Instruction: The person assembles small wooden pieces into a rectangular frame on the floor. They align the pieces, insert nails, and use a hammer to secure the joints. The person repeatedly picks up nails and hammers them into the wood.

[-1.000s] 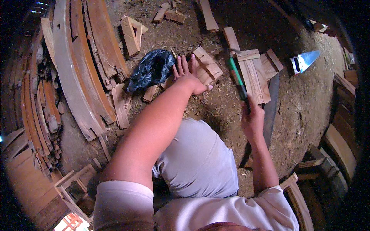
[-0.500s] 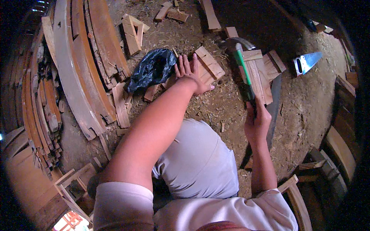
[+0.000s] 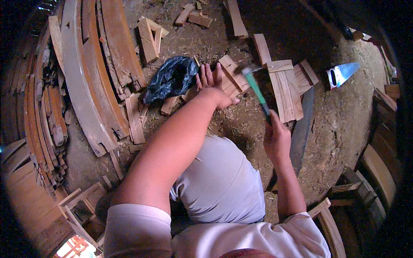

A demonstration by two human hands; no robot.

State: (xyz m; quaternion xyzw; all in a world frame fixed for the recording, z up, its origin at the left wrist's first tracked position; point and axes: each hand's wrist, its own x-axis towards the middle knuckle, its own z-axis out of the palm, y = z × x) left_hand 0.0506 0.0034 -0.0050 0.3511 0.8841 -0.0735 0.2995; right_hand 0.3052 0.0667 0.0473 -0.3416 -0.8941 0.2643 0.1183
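My left hand [image 3: 213, 88] lies flat with its fingers stretched out, pressed on the left part of a small wooden panel [image 3: 231, 71] with a batten across it. A crumpled black plastic bag [image 3: 171, 81] lies just left of my fingers. My right hand [image 3: 277, 137] is wrapped round the dark grip of a claw hammer [image 3: 257, 89] with a green shaft. The hammer's head is near the right edge of the panel and blurred; whether it touches is unclear. Beyond the hammer, to the right, lies another joined wooden piece [image 3: 285, 90].
Long curved boards [image 3: 88, 81] are stacked at the left. A handsaw [image 3: 343, 75] rests on the ground at the right. Wood offcuts [image 3: 200, 19] lie at the far side. A dark flat strip [image 3: 302, 129] runs along the ground near my right forearm. Wooden frames [image 3: 81, 204] stand at the lower left.
The hammer has swung left and tilted, its head now close to the panel. My right hand has shifted slightly left and nearer to me. The left hand stays almost in place.
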